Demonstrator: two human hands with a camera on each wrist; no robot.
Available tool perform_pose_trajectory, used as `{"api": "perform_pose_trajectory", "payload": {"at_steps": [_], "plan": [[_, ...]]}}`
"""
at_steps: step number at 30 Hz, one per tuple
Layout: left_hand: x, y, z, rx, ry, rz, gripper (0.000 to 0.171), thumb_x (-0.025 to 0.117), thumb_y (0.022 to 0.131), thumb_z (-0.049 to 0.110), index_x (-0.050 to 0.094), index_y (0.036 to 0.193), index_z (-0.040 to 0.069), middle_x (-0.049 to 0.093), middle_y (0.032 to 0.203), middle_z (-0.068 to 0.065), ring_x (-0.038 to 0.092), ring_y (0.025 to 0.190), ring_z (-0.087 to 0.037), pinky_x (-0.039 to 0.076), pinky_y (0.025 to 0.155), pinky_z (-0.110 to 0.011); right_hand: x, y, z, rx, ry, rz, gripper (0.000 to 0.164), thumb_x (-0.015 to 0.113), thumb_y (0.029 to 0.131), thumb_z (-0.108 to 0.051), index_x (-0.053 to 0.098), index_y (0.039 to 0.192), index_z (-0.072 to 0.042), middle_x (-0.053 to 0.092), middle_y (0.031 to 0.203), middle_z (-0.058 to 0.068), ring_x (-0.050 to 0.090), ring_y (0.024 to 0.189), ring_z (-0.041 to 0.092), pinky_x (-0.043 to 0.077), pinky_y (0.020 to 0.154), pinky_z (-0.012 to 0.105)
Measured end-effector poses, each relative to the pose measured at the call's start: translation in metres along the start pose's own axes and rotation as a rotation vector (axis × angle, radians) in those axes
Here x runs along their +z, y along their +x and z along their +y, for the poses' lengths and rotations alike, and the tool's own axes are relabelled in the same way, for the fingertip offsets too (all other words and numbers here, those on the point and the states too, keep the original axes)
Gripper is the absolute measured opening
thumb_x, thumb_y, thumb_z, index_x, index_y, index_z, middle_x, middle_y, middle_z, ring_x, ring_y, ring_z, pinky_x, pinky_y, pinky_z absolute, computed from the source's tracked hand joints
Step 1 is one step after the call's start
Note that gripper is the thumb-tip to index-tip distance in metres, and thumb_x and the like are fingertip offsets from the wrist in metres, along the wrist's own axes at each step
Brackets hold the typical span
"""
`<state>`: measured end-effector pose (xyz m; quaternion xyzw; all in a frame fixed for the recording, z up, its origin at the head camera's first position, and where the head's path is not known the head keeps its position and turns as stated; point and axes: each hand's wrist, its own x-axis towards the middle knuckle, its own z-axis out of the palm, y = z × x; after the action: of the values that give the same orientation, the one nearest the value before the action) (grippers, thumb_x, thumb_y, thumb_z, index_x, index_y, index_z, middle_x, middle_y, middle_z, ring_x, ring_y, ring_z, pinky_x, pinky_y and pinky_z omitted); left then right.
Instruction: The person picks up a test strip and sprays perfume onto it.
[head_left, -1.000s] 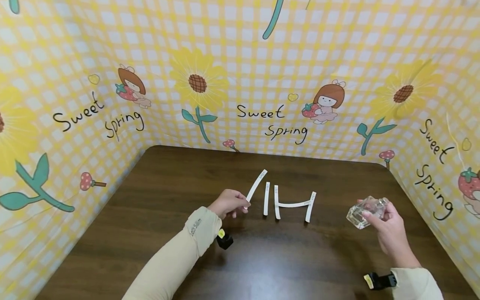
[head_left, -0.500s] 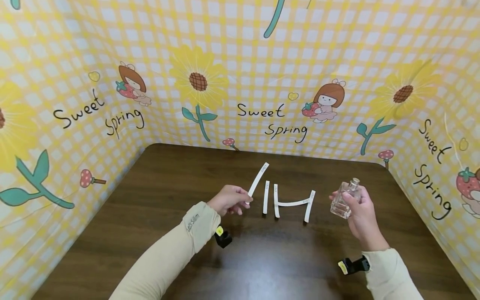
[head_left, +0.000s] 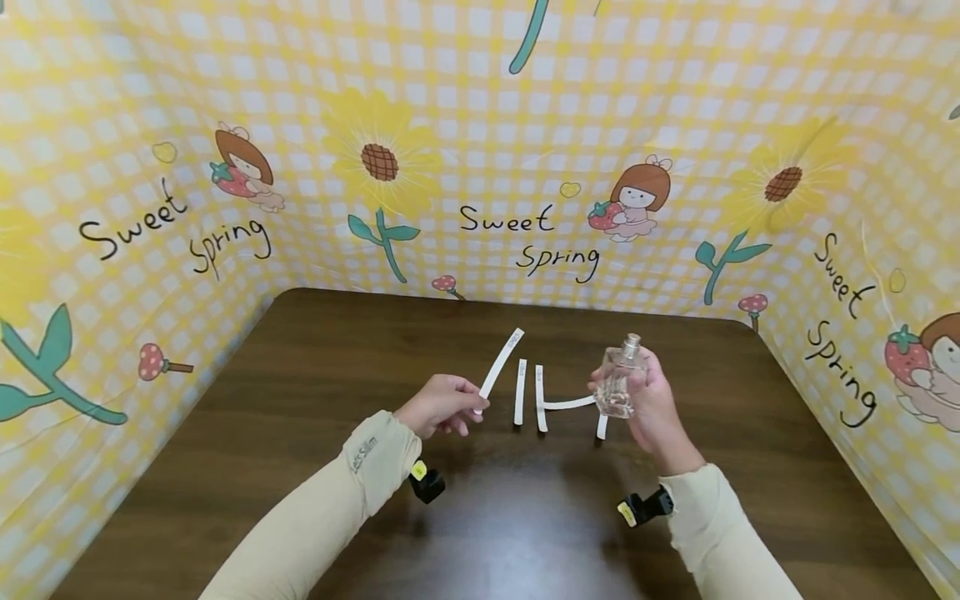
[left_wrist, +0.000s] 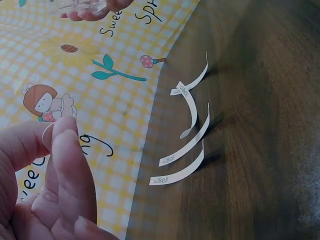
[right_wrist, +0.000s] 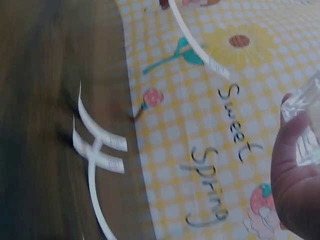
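Observation:
My left hand (head_left: 441, 406) pinches the lower end of a white paper test strip (head_left: 501, 363), which slants up and to the right. In the left wrist view only a thin edge of that strip shows between thumb and finger. A clear glass perfume bottle (head_left: 618, 385) with a silver spray top stands upright in my right hand (head_left: 656, 407), thumb across its side. In the head view it overlaps the rightmost strips. Several curved paper strips (head_left: 520, 393) lie on the table between the hands, one crosswise strip (head_left: 567, 405) linking two of them. Small printed lettering marks their ends.
The dark wooden table (head_left: 360, 333) is walled on three sides by a yellow checked cloth (head_left: 300, 100) with flowers and "Sweet Spring" lettering. Black wrist camera mounts (head_left: 429, 483) hang below both wrists.
My right hand has carried the perfume bottle left toward the strips and turned it from lying tilted to upright. The left hand keeps its pinch on the paper strip, nearly unmoved.

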<state>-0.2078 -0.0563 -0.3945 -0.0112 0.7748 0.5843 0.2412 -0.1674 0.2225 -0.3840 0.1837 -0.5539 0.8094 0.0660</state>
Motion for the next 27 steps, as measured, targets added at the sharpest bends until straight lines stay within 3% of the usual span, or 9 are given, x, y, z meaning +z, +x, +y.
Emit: {"api": "perform_pose_trajectory", "payload": {"at_steps": [3,5,7,13,16,19,22,25,27], "plan": [[-0.002,-0.003,0.000,0.010,-0.005,-0.012,0.007,0.066,0.088,0.010,0.064,0.090,0.004,0.065,0.065,-0.003,0.050,0.040,-0.008,0.030,0.041,-0.021,0.011,0.004,0.003,0.049,-0.005,0.046,0.042,0.067,0.091,-0.013,0.031,0.113,-0.006,0.067,0.085,0.005,0.067,0.075,0.016,0.056,0.066,0.027],[-0.003,-0.003,0.000,0.023,-0.009,-0.017,0.008,0.066,0.089,0.010,0.063,0.091,0.004,0.065,0.066,-0.003,0.050,0.041,-0.008,0.030,0.042,-0.021,0.018,0.007,0.002,0.081,-0.027,0.096,0.036,0.060,0.087,0.005,0.032,0.107,-0.004,0.067,0.083,0.004,0.067,0.073,0.016,0.056,0.066,0.027],[-0.004,-0.004,0.001,0.028,-0.013,-0.014,0.008,0.066,0.089,0.011,0.063,0.092,0.003,0.065,0.066,-0.003,0.051,0.041,-0.008,0.030,0.042,-0.021,0.025,0.009,0.001,0.106,-0.040,0.136,0.034,0.054,0.082,0.014,0.034,0.103,-0.003,0.067,0.082,0.003,0.068,0.072,0.016,0.056,0.064,0.026],[-0.007,-0.008,0.001,0.006,-0.021,-0.007,0.008,0.066,0.089,0.009,0.063,0.092,0.003,0.065,0.065,-0.003,0.051,0.041,-0.008,0.030,0.041,-0.020,0.041,0.010,0.002,0.110,-0.082,0.211,0.032,0.052,0.077,0.021,0.043,0.097,-0.002,0.065,0.085,-0.002,0.070,0.072,0.016,0.057,0.065,0.026],[-0.008,-0.008,0.001,0.007,-0.023,-0.009,0.008,0.066,0.089,0.010,0.063,0.092,0.003,0.065,0.066,-0.003,0.051,0.041,-0.008,0.031,0.041,-0.020,0.044,0.011,0.005,0.089,-0.126,0.262,0.034,0.056,0.077,0.021,0.050,0.105,0.004,0.066,0.087,-0.003,0.068,0.078,0.010,0.056,0.069,0.024],[-0.009,-0.009,0.001,0.017,-0.023,-0.005,0.008,0.066,0.089,0.010,0.062,0.091,0.003,0.065,0.066,-0.003,0.051,0.041,-0.007,0.031,0.041,-0.020,0.045,0.012,0.009,0.056,-0.113,0.284,0.046,0.060,0.085,0.014,0.046,0.128,0.011,0.065,0.100,-0.002,0.064,0.091,0.007,0.054,0.076,0.022],[-0.010,-0.008,0.001,0.025,-0.032,-0.003,0.008,0.066,0.088,0.010,0.062,0.091,0.004,0.065,0.065,-0.002,0.051,0.041,-0.007,0.031,0.042,-0.020,0.046,0.010,0.012,0.018,-0.028,0.261,0.059,0.057,0.096,-0.013,0.030,0.141,0.014,0.059,0.113,-0.002,0.060,0.098,0.006,0.052,0.081,0.020],[-0.011,-0.008,0.001,0.025,-0.043,-0.002,0.007,0.066,0.088,0.009,0.061,0.090,0.004,0.064,0.064,-0.001,0.051,0.041,-0.007,0.031,0.041,-0.020,0.047,0.007,0.015,0.016,0.059,0.214,0.069,0.046,0.095,-0.041,0.027,0.143,0.005,0.058,0.103,-0.002,0.060,0.081,0.006,0.050,0.063,0.016],[-0.010,-0.008,0.001,0.025,-0.051,-0.006,0.007,0.066,0.088,0.009,0.061,0.090,0.004,0.064,0.064,-0.001,0.052,0.041,-0.007,0.031,0.041,-0.019,0.047,0.007,0.015,0.034,0.099,0.191,0.073,0.049,0.089,-0.050,0.026,0.141,-0.004,0.056,0.088,-0.002,0.056,0.065,0.007,0.044,0.048,0.015]]}}
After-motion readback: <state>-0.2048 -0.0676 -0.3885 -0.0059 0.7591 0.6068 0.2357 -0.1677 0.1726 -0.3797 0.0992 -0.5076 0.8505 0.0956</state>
